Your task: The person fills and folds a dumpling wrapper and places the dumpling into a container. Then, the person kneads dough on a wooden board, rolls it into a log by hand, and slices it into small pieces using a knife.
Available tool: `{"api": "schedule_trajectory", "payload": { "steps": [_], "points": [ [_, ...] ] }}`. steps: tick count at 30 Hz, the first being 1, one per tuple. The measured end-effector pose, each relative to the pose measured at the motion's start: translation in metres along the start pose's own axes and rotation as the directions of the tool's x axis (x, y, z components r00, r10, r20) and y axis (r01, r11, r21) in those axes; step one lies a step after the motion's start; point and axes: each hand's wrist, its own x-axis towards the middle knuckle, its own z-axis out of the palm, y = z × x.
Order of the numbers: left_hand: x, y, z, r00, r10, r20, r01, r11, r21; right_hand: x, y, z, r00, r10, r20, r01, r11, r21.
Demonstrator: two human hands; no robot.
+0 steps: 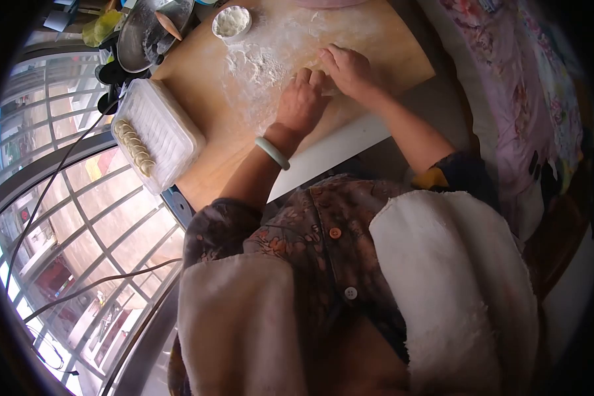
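My left hand (303, 99), with a pale bangle (272, 153) at its wrist, is low over the floured wooden board (389, 39), its fingers curled and closed. Close beside it, my right hand (350, 71) is also closed, its fingers bent toward the left hand. A little pale material shows between the two hands, but the fingers hide most of it, and I cannot make out what they hold. Loose flour (254, 66) is spread on the board just beyond the left hand.
A small white bowl (232, 38) of flour stands at the board's far side. At the left, a plastic tray (171, 119) holds a row of dumplings (134, 146). A metal basin (131, 43) and a wooden-handled tool (169, 25) are beyond it. A barred window (99, 231) lies left.
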Motion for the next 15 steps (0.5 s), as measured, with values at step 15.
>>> {"api": "schedule_trajectory", "payload": {
  "steps": [15],
  "points": [
    [-0.004, -0.008, 0.032, 0.997, -0.016, 0.071, 0.006, 0.991, 0.136, -0.031, 0.002, 0.015, 0.999, -0.039, 0.013, 0.041, 0.951, -0.305]
  ]
}}
